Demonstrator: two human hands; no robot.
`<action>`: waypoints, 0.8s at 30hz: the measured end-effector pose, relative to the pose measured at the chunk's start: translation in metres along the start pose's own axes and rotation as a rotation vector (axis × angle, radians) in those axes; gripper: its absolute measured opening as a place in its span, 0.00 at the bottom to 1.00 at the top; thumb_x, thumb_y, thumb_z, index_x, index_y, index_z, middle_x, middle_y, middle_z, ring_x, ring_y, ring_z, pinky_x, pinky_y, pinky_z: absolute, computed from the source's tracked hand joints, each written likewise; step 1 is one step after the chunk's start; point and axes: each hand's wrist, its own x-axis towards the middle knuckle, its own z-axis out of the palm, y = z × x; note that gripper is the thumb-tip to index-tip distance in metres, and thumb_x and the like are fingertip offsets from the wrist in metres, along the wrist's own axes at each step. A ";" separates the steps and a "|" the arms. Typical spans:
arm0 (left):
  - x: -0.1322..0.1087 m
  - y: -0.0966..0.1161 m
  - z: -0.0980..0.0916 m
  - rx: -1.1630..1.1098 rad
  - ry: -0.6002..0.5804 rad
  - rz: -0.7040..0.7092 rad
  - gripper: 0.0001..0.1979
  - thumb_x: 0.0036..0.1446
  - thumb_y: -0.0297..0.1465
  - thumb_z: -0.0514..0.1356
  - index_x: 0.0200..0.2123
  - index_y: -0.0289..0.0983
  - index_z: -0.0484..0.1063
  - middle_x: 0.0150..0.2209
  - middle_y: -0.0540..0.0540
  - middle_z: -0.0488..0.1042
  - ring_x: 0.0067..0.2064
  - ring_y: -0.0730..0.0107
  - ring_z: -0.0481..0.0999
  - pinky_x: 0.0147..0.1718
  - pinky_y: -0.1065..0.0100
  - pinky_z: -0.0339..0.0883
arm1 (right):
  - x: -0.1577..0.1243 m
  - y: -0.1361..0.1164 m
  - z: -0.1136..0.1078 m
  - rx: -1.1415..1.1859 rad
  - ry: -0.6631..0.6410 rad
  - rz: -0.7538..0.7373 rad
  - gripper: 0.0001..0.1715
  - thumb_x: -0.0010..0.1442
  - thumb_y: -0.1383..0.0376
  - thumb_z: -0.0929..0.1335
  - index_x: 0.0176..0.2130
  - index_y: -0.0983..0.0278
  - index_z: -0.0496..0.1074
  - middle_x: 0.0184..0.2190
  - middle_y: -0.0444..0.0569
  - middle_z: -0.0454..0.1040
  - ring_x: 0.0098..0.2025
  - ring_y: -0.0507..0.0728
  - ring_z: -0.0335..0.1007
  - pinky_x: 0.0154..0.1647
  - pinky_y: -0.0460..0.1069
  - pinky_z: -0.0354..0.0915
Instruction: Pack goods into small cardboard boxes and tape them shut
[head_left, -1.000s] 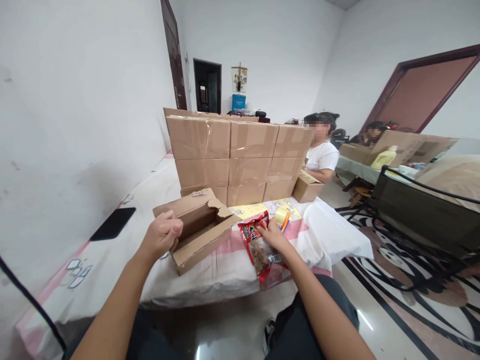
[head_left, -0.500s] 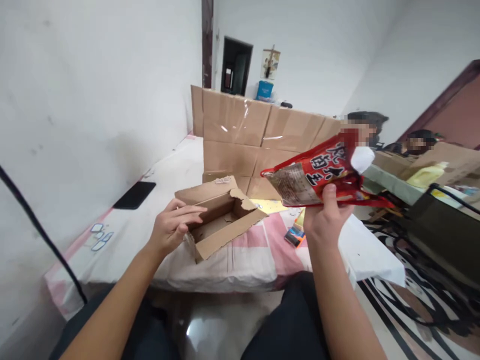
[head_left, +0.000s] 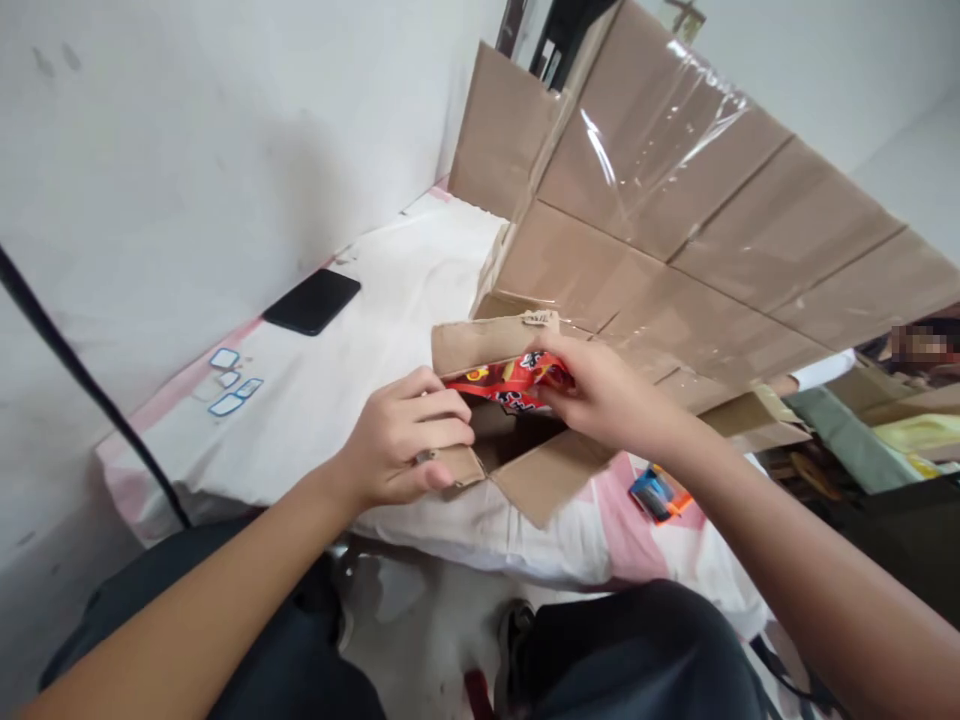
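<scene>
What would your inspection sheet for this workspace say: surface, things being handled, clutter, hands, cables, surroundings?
Surface: table under a rumpled white cloth with pink patches.
Things handled: open carton, its flaps raised; red packet partly inside its opening.
Clutter: black flat slab near the wall; blue-and-orange item right of the carton, identity unclear.
Hands: right hand grips the packet; left hand is at the carton's left end, grip unclear.
Cables: one black cord-like line at far left, ends not visible.
Surroundings: taped stack of cartons behind; another person's white sleeve at right.
</scene>
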 end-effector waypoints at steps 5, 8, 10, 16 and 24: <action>0.003 0.002 0.007 -0.067 0.070 -0.029 0.33 0.69 0.51 0.41 0.32 0.37 0.77 0.35 0.41 0.78 0.37 0.62 0.68 0.38 0.59 0.65 | 0.020 0.008 0.028 -0.229 -0.238 0.163 0.09 0.51 0.75 0.68 0.34 0.63 0.72 0.29 0.45 0.74 0.27 0.52 0.65 0.27 0.46 0.53; 0.005 0.000 0.004 -0.064 0.051 -0.039 0.33 0.69 0.51 0.41 0.33 0.38 0.78 0.35 0.42 0.79 0.37 0.62 0.68 0.39 0.59 0.65 | 0.027 0.007 0.049 -0.151 -0.452 0.141 0.11 0.51 0.76 0.67 0.33 0.62 0.73 0.29 0.45 0.77 0.28 0.53 0.67 0.28 0.46 0.55; 0.005 0.000 0.001 -0.079 0.032 -0.038 0.32 0.69 0.51 0.41 0.34 0.39 0.78 0.35 0.43 0.79 0.37 0.62 0.68 0.39 0.60 0.65 | 0.028 0.003 0.058 -0.063 -0.555 0.115 0.13 0.53 0.77 0.67 0.35 0.63 0.75 0.33 0.46 0.79 0.31 0.54 0.71 0.31 0.46 0.59; 0.003 0.000 -0.009 -0.075 -0.048 -0.044 0.29 0.70 0.48 0.42 0.38 0.38 0.79 0.41 0.42 0.81 0.40 0.61 0.68 0.41 0.59 0.65 | 0.001 -0.003 0.038 0.027 -0.324 0.210 0.15 0.58 0.65 0.70 0.47 0.60 0.76 0.43 0.48 0.80 0.41 0.59 0.75 0.42 0.51 0.68; 0.003 -0.009 -0.009 -0.093 -0.066 -0.120 0.33 0.68 0.54 0.40 0.47 0.38 0.75 0.51 0.37 0.76 0.49 0.56 0.72 0.49 0.54 0.65 | -0.083 0.068 0.042 0.211 0.658 0.410 0.17 0.65 0.55 0.67 0.48 0.60 0.76 0.50 0.52 0.78 0.52 0.62 0.75 0.55 0.59 0.67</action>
